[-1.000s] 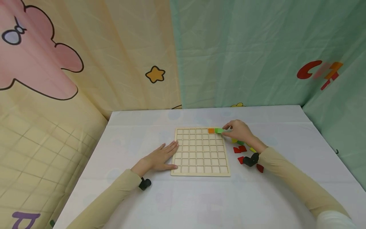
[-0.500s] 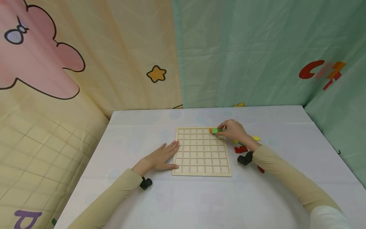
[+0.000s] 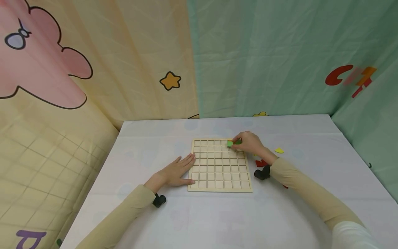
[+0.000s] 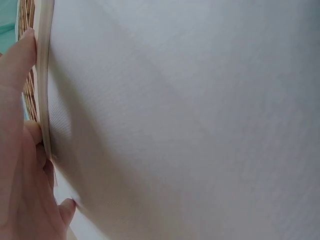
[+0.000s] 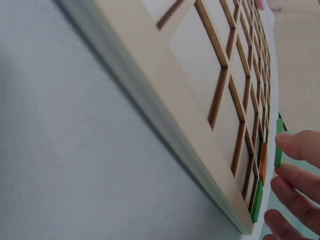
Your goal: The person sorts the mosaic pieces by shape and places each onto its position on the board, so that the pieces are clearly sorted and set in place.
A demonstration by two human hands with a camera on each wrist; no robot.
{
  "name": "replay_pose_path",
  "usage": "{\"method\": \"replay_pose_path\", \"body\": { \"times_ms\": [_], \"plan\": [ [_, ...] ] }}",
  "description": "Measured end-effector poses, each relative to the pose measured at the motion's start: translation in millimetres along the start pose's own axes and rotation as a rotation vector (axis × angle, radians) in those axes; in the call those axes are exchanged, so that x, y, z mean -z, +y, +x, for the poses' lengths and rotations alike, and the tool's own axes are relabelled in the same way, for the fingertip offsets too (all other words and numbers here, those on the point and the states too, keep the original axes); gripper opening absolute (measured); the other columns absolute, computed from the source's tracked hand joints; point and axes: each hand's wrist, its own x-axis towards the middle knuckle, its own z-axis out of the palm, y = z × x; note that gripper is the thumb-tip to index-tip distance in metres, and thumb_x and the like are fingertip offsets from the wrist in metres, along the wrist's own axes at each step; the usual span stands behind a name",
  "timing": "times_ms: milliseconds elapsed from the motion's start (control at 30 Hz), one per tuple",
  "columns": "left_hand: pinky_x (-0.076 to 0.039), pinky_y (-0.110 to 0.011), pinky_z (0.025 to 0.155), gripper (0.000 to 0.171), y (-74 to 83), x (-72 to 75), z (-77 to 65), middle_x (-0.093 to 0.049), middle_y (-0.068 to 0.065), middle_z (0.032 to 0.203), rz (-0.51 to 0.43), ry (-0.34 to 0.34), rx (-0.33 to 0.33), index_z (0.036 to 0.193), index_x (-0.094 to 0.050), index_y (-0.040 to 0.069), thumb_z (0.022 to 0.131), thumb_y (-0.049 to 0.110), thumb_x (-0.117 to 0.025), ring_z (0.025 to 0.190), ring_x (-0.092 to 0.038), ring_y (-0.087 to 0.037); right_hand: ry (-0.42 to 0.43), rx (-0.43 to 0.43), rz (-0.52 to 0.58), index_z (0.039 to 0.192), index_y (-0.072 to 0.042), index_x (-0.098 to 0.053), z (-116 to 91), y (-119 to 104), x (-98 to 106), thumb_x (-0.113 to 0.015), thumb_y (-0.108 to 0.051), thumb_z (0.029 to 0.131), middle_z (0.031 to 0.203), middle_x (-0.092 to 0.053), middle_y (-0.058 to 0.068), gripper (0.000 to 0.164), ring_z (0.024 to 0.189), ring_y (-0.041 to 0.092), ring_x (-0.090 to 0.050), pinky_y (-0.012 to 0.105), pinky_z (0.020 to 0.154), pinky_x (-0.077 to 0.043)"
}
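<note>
A wooden grid board [image 3: 214, 190] lies flat on the white table. My left hand [image 3: 177, 171] rests along its left edge with fingers spread; in the left wrist view the fingers lie over the board's edge [image 4: 44, 75]. Between thumb and fingertip, my right hand [image 3: 248, 142] pinches a light green square tile [image 3: 229, 144] above the top row. In the right wrist view this tile [image 5: 279, 144] stands edge-on, raised over the grid. Beneath it an orange tile [image 5: 263, 162] fills a cell, mostly covered in the head view. A green tile [image 3: 238, 141] occupies the top right corner cell.
Right of the board lie red pieces [image 3: 259, 163], partly behind the right wrist, and a yellow piece [image 3: 279, 150]. Black wrist cameras [image 3: 262, 173] sit on both wrists. Printed curtains [image 3: 267, 69] hang behind the table and at its sides.
My right hand has moved left along the top row, carrying the light green tile from beside the corner cell to over the orange tile. The left hand keeps its place.
</note>
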Motion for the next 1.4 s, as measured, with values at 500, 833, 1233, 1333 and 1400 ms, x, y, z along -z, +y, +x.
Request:
{"method": "replay_pose_path", "body": {
  "times_ms": [500, 833, 1233, 1333, 1400],
  "plan": [
    [-0.009, -0.049, 0.122, 0.093, 0.7, -0.1, -1.3, 0.002, -0.007, 0.163, 0.017, 0.012, -0.02, 0.155, -0.006, 0.007, 0.092, 0.066, -0.041, 0.151, 0.0, -0.021, 0.014, 0.026, -0.01, 0.1, -0.011, -0.077, 10, -11, -6, -0.076, -0.03, 0.082, 0.09, -0.073, 0.005, 0.027, 0.085, 0.021, -0.058, 0.034, 0.068, -0.05],
    [-0.008, -0.048, 0.122, 0.094, 1.0, 0.8, -0.4, 0.003, -0.006, 0.163, 0.026, 0.01, -0.012, 0.155, -0.005, 0.008, 0.092, 0.067, -0.041, 0.151, 0.001, -0.02, 0.013, 0.017, -0.051, 0.099, -0.011, -0.077, 14, -16, -7, -0.075, -0.031, 0.083, 0.091, -0.073, 0.005, 0.025, 0.088, 0.022, -0.054, 0.035, 0.066, -0.049],
    [-0.008, -0.049, 0.122, 0.093, 0.7, 0.4, -1.3, 0.002, -0.007, 0.163, 0.019, 0.02, -0.014, 0.155, -0.006, 0.007, 0.092, 0.066, -0.041, 0.151, 0.0, -0.021, 0.029, 0.02, -0.075, 0.099, -0.011, -0.077, 17, -15, -10, -0.075, -0.03, 0.083, 0.093, -0.074, 0.005, 0.025, 0.087, 0.023, -0.055, 0.037, 0.068, -0.051],
    [-0.009, -0.049, 0.122, 0.093, 0.7, -0.3, -1.2, 0.002, -0.006, 0.163, 0.019, 0.022, -0.013, 0.155, -0.006, 0.007, 0.092, 0.066, -0.041, 0.151, 0.0, -0.02, 0.03, 0.02, -0.074, 0.099, -0.011, -0.077, 18, -14, -11, -0.075, -0.029, 0.083, 0.093, -0.074, 0.006, 0.025, 0.086, 0.023, -0.055, 0.036, 0.067, -0.051],
    [-0.008, -0.049, 0.122, 0.093, 0.7, -0.5, -1.1, 0.002, -0.006, 0.163, 0.018, 0.023, -0.012, 0.155, -0.006, 0.007, 0.092, 0.066, -0.042, 0.151, 0.0, -0.02, 0.032, 0.023, -0.075, 0.099, -0.01, -0.077, 19, -14, -12, -0.075, -0.029, 0.083, 0.093, -0.074, 0.006, 0.025, 0.085, 0.022, -0.054, 0.036, 0.067, -0.05]
  ]
}}
